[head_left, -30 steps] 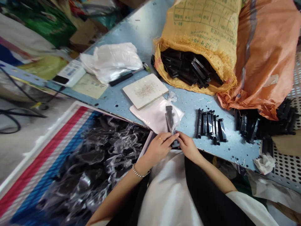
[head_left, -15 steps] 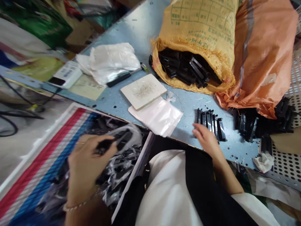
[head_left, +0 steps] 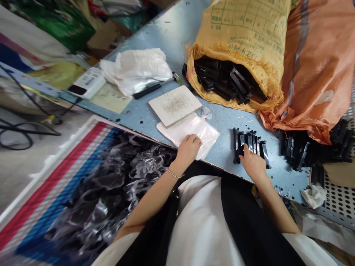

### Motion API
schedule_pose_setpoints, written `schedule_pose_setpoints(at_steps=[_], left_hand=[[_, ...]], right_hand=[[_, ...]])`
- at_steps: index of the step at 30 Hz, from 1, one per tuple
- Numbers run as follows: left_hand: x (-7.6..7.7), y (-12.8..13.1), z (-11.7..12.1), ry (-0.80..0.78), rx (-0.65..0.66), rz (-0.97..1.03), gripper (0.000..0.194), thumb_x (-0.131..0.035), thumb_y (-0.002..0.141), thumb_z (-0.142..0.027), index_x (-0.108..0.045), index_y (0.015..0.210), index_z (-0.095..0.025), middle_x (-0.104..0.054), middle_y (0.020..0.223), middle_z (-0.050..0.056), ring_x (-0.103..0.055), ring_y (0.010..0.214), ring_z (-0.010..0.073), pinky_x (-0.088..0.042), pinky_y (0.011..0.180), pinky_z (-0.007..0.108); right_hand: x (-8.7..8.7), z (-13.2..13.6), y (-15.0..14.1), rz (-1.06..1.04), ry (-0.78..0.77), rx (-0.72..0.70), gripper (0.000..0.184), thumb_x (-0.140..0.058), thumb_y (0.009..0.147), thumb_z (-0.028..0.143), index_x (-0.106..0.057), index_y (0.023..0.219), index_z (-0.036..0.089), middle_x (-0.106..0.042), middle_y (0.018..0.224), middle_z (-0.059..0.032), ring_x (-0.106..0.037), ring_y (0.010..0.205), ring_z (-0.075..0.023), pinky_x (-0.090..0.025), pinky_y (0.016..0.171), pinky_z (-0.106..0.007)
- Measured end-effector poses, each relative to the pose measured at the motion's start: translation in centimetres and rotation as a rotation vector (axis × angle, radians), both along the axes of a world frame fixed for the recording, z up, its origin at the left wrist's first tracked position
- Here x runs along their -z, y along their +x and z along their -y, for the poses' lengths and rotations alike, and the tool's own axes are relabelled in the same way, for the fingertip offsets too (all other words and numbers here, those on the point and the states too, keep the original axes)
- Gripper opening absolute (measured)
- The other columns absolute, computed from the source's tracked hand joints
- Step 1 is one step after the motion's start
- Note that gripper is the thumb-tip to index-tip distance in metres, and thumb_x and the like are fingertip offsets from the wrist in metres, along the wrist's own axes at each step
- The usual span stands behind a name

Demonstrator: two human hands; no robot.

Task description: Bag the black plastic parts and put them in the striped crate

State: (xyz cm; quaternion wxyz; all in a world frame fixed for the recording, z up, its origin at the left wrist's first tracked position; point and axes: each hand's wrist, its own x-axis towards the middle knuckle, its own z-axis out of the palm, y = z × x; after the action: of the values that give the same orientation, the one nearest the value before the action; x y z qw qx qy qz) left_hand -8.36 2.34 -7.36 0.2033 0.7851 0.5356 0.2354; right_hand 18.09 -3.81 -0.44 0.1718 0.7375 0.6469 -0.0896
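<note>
My left hand [head_left: 189, 149] rests on a stack of clear plastic bags [head_left: 209, 136] at the table's front edge, its fingers bent and pressed together on the top bag. A beige block [head_left: 174, 105] covers the stack's far end. To the right, my right hand [head_left: 253, 164] is at a short row of slim black plastic parts [head_left: 236, 146], fingers closed on one of them; the fingertips are partly hidden. Below the table on the left, a striped bag [head_left: 63, 181] holds many black parts in clear bags [head_left: 108, 181].
A yellow woven sack [head_left: 244, 33] lies with its mouth open, black parts inside. Beside it an orange sack [head_left: 324, 55] spills more parts [head_left: 294, 149]. Further left are white plastic bags [head_left: 141, 68], a black-handled tool [head_left: 146, 91] and a white device [head_left: 88, 82].
My left hand has left the striped bag, where it held a bagged black part, and moved up right onto the bag stack. My right hand has moved onto the row of parts.
</note>
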Motion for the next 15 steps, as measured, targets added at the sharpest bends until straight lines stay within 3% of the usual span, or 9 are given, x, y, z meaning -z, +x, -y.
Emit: schedule_pose_setpoints(at_steps=[2,5,8,10,13,15], left_hand=[[-0.1,-0.2,-1.2,-0.098,0.023,0.094,0.019,-0.054,0.091,-0.024,-0.065,0.077,-0.017,-0.065,0.088,0.008,-0.06,0.088,0.0214,-0.051,0.086,0.038],[-0.3,-1.8,-2.5,-0.28,-0.024,0.29,0.018,-0.067,0.081,-0.03,-0.062,0.07,-0.017,-0.062,0.078,0.003,-0.058,0.072,0.0157,-0.049,0.07,0.03],[-0.7,-2.7,-3.3,-0.473,-0.107,0.443,0.028,-0.072,0.075,-0.041,-0.061,0.067,-0.017,-0.06,0.065,-0.001,-0.053,0.06,0.0126,-0.043,0.057,0.025],[-0.8,-2.8,-3.6,-0.571,-0.123,0.528,0.027,-0.069,0.077,-0.041,-0.063,0.071,-0.016,-0.061,0.062,-0.001,-0.054,0.058,0.0124,-0.043,0.056,0.024],[-0.8,-2.7,-3.8,-0.556,-0.148,0.56,0.013,-0.065,0.076,-0.027,-0.064,0.08,-0.015,-0.067,0.068,0.001,-0.061,0.063,0.0143,-0.051,0.062,0.026],[-0.6,-2.8,-3.6,-0.397,-0.129,0.465,0.01,-0.056,0.078,-0.017,-0.065,0.082,-0.015,-0.072,0.078,0.005,-0.067,0.075,0.0175,-0.056,0.075,0.032]], right_hand=[[0.5,0.0,1.2,-0.143,0.018,0.041,0.048,-0.053,0.097,0.026,-0.047,0.142,0.011,-0.071,0.113,-0.0196,-0.072,0.087,-0.0267,-0.053,0.073,-0.035],[1.4,0.0,2.7,-0.635,0.064,0.189,0.04,-0.056,0.093,0.029,-0.059,0.131,0.015,-0.072,0.11,-0.0141,-0.069,0.077,-0.0199,-0.055,0.073,-0.034],[2.4,0.6,2.2,-1.278,0.036,0.401,0.036,-0.062,0.086,0.04,-0.068,0.115,0.019,-0.071,0.087,-0.0044,-0.062,0.063,-0.0144,-0.054,0.061,-0.029],[3.1,1.2,0.5,-1.632,-0.1,0.538,0.034,-0.071,0.079,0.045,-0.07,0.101,0.018,-0.067,0.071,-0.0012,-0.058,0.055,-0.0124,-0.05,0.052,-0.025],[4.2,2.1,-2.6,-1.956,-0.362,0.747,0.041,-0.085,0.065,0.045,-0.068,0.091,0.018,-0.066,0.069,-0.0024,-0.06,0.057,-0.0128,-0.046,0.046,-0.02],[5.0,2.3,-4.3,-2.06,-0.488,0.884,0.043,-0.089,0.062,0.04,-0.067,0.092,0.018,-0.069,0.081,-0.0054,-0.065,0.067,-0.0143,-0.048,0.048,-0.018]])
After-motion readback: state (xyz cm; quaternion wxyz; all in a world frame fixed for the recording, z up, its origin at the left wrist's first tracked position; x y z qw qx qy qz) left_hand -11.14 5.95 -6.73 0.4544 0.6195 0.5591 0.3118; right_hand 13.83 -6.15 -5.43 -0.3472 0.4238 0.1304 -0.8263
